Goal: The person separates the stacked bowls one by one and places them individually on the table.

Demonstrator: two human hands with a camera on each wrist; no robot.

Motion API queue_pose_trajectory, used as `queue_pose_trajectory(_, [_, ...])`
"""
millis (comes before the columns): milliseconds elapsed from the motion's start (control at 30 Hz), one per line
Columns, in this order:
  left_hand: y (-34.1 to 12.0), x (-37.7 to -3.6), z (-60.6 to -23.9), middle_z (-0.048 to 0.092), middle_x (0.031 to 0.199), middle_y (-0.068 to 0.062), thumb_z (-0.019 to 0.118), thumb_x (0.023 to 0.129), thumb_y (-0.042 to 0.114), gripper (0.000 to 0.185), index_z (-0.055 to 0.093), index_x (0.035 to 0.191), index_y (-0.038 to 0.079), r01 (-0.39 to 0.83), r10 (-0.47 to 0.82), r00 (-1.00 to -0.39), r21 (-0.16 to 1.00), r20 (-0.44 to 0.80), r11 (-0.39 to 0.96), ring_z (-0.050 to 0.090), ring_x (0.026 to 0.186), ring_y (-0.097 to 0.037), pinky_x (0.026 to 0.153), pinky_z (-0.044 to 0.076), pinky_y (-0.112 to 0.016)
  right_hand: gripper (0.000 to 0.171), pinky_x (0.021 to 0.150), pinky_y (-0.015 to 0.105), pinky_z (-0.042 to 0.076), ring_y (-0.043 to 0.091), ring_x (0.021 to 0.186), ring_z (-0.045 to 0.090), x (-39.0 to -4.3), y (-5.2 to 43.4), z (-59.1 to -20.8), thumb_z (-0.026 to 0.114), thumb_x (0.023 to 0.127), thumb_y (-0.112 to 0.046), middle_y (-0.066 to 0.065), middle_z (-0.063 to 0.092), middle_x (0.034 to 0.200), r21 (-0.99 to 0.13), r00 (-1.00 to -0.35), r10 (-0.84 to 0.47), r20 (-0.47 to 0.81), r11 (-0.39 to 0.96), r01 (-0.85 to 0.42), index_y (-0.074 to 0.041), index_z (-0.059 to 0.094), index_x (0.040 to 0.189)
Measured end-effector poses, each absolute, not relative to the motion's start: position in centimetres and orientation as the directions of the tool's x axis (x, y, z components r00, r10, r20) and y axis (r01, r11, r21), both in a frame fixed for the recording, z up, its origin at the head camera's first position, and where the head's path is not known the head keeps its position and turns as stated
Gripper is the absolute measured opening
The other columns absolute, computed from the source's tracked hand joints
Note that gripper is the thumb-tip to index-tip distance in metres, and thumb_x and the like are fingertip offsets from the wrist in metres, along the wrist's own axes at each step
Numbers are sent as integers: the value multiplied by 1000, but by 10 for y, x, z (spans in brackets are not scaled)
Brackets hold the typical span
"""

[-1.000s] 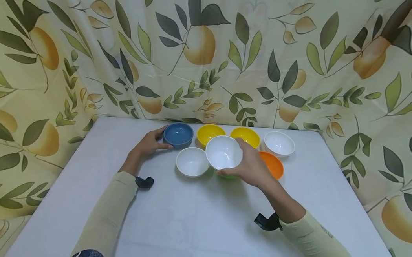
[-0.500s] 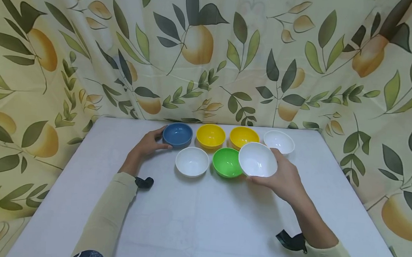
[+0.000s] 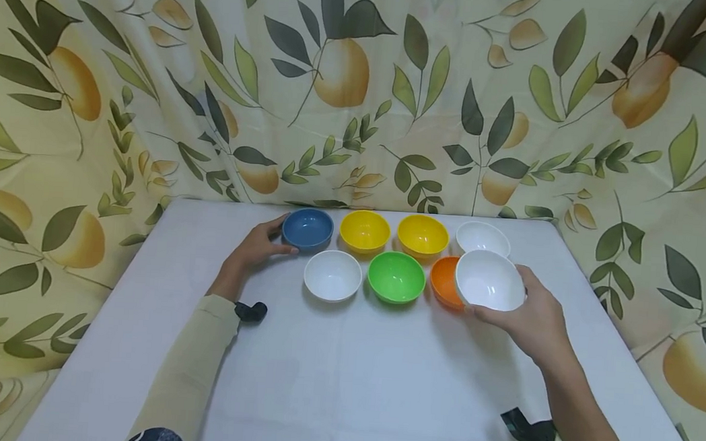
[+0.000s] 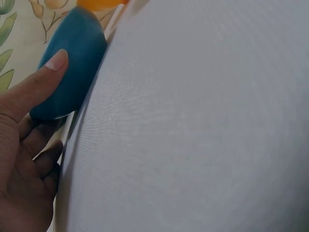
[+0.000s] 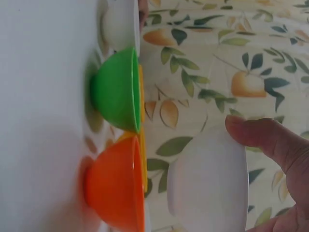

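My right hand (image 3: pixel 532 319) grips a white bowl (image 3: pixel 490 280) by its rim and holds it tilted in the air, just right of the orange bowl (image 3: pixel 444 283). In the right wrist view the thumb lies over the white bowl (image 5: pixel 208 181), which hangs above the orange bowl (image 5: pixel 116 183) and the green bowl (image 5: pixel 116 89). My left hand (image 3: pixel 254 248) rests on the table with thumb and fingers round the blue bowl (image 3: pixel 307 228); the left wrist view shows the thumb on the blue bowl (image 4: pixel 72 67).
On the white table (image 3: pixel 343 375) the back row holds two yellow bowls (image 3: pixel 364 230) (image 3: pixel 422 235) and a white bowl (image 3: pixel 481 236). The front row has another white bowl (image 3: pixel 333 275) beside the green bowl (image 3: pixel 396 276). A leaf-patterned curtain (image 3: pixel 361 93) surrounds the table.
My right hand has carried the white bowl to the right, from above the green bowl past the orange one. The green and orange bowls now show. The left hand has not moved.
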State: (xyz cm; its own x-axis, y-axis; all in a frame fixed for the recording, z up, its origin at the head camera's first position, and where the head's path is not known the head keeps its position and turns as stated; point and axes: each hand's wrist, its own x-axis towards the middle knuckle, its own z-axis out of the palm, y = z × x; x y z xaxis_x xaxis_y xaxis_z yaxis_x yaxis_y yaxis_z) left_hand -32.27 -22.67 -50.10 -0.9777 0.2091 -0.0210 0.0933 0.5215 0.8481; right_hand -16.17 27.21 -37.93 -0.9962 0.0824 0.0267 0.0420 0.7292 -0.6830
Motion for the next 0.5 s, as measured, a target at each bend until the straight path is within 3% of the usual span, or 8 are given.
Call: queue_pose_trajectory(500, [-228,-324,-501,37,167,-15,93,82,26,105,32,166,14,87,202,-979,853,-22,514,31,154,-36,127,21,-54,111,97,73,50,59,127,41,-169,319,-398,92,81,-38,41,39,148,-673,-956,278,-97,689,269,14,27,155])
